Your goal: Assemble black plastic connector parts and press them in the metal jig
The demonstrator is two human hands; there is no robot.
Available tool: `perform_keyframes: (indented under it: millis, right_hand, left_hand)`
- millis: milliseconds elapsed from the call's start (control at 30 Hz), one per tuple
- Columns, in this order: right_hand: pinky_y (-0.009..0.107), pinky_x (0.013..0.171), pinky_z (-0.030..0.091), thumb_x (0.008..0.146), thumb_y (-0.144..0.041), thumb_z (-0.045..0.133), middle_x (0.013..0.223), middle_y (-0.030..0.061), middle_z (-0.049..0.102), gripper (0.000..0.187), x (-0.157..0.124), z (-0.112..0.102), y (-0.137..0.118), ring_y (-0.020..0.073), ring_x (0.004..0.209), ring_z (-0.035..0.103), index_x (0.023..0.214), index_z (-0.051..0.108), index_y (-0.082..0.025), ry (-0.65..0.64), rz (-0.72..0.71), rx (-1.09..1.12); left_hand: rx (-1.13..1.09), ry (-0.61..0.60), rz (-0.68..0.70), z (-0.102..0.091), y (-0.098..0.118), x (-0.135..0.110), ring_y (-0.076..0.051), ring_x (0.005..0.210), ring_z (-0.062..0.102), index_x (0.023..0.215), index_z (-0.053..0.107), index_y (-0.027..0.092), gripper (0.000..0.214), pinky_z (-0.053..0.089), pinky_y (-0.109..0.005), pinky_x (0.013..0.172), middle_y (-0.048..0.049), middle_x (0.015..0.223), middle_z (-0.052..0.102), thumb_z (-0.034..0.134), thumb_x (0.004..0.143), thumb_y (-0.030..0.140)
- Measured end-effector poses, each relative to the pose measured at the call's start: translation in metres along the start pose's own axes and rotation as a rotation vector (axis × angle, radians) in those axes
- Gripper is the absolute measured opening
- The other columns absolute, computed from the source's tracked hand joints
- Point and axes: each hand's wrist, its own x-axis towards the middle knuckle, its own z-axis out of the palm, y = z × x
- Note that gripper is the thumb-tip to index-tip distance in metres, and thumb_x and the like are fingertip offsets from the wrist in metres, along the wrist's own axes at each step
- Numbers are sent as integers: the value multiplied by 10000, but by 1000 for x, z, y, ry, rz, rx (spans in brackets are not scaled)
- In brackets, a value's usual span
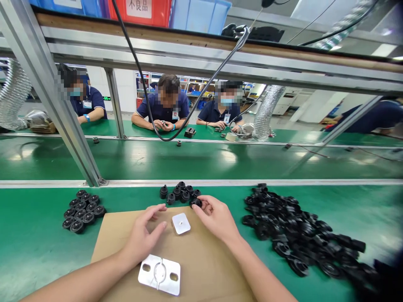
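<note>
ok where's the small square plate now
Head view: the small square metal plate lies on the cardboard sheet between the left hand and the right hand, which pinches a black cap, just below the cluster of black caps.

Plates (159, 274) on cardboard (204, 264), caps (179, 193) behind, probably more right.

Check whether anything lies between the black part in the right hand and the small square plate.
Nothing visible does. The right hand pinches the black part; only bare cardboard separates it from the square plate. The left hand hovers beside the plate, clear of that gap.
</note>
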Motion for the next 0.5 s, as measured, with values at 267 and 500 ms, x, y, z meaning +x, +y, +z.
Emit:
perform_keyframes:
  millis: [267, 500]
  right_hand:
    - [264, 672, 568, 977, -294, 642, 862, 14, 730, 210, 8, 21, 6, 146, 643, 665, 1141, 693, -172, 11, -21, -88]
    - [302, 808, 572, 1014, -256, 601, 1033, 47, 765, 165, 14, -30, 5, 217, 903, 756, 1129, 712, -215, -2, 82, -395]
  left_hand:
    - [40, -70, -60, 0, 3, -1, -313, 1134, 685, 1299, 714, 265, 390, 557, -474, 986, -110, 1297, 740, 665, 956, 444]
    - [49, -115, -99, -2, -6, 3, -307, 1064, 707, 1289, 724, 262, 438, 565, -502, 1018, -109, 1257, 761, 664, 949, 531]
